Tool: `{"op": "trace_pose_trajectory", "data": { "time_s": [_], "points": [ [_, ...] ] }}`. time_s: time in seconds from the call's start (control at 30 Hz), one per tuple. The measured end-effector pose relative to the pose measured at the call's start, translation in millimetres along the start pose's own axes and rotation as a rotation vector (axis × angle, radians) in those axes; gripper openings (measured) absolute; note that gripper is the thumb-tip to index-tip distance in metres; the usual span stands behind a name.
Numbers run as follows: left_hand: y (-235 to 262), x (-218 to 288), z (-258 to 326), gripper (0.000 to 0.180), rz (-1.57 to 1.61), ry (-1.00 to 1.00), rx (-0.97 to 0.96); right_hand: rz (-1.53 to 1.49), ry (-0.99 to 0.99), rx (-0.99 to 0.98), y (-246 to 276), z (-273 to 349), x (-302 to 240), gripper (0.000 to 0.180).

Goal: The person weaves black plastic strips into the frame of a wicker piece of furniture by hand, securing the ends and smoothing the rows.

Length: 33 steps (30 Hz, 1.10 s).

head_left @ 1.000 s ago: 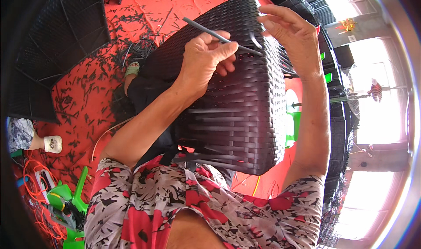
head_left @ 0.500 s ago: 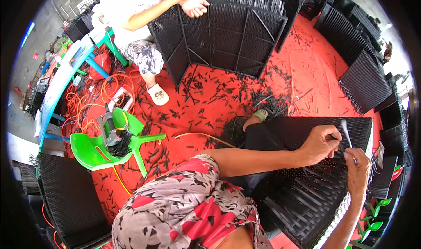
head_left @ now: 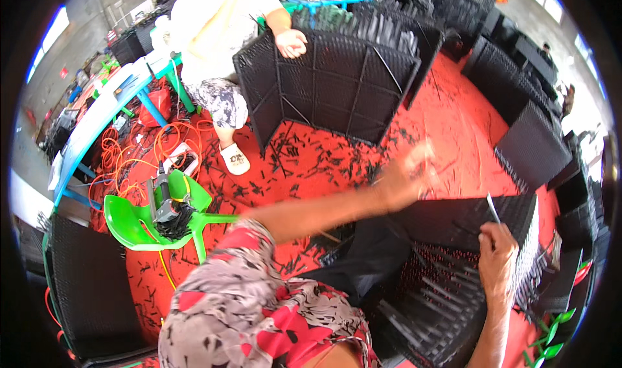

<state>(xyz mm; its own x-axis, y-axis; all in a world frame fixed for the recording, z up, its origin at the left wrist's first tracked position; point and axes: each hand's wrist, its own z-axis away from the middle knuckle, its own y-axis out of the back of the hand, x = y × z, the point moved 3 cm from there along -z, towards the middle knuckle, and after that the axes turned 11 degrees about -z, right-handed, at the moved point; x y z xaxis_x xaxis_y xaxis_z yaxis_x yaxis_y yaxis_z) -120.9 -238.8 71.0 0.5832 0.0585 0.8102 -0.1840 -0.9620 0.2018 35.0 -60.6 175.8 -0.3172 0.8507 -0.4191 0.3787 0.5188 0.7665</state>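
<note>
A black woven wicker panel (head_left: 447,220) lies across my lap, with several loose flat strips (head_left: 444,290) standing out of its lower part. Over its right side, my right hand (head_left: 497,254) is closed on a slim metal tool (head_left: 493,207) with a pale flattened tip pointing up and away. My left hand (head_left: 409,177) is off the panel, in the air beyond its far left edge. Motion smears its fingers, so I cannot make out their pose or anything in them.
Left of me, a green plastic stool (head_left: 129,229) carries a power tool (head_left: 165,203). Orange hoses (head_left: 116,157) and black strip scraps cover parts of the red floor (head_left: 453,122). A co-worker (head_left: 214,44) stands by another woven frame (head_left: 337,83). More panels (head_left: 531,148) line the right.
My left hand has swung left and away from the panel, where it was pinching something small and dark. My right hand, still gripping the tool, has shifted slightly left and nearer. The view has tilted up.
</note>
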Motion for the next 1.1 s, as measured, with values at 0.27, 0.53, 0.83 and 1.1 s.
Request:
{"op": "trace_pose_trajectory", "data": {
  "time_s": [0.27,0.53,0.83,1.1],
  "points": [
    [65.1,-90.0,-138.7,0.069,-1.261,-0.319,-0.099,-0.025,-0.159,-0.027,-7.3,-2.9,-3.3,0.014],
    [-49.9,-43.1,-67.6,0.028,-0.586,-0.04,-0.191,-0.001,-0.118,-0.001,8.8,-2.6,1.6,0.024],
    [-95.8,50.0,55.6,0.007,0.088,-0.371,-0.28,0.198,0.084,0.048,12.9,0.6,-19.6,0.029],
    [-165.0,56.1,59.6,0.014,0.064,-0.422,-0.413,0.163,0.05,0.274,69.3,28.5,-8.5,0.021]
  ]
}}
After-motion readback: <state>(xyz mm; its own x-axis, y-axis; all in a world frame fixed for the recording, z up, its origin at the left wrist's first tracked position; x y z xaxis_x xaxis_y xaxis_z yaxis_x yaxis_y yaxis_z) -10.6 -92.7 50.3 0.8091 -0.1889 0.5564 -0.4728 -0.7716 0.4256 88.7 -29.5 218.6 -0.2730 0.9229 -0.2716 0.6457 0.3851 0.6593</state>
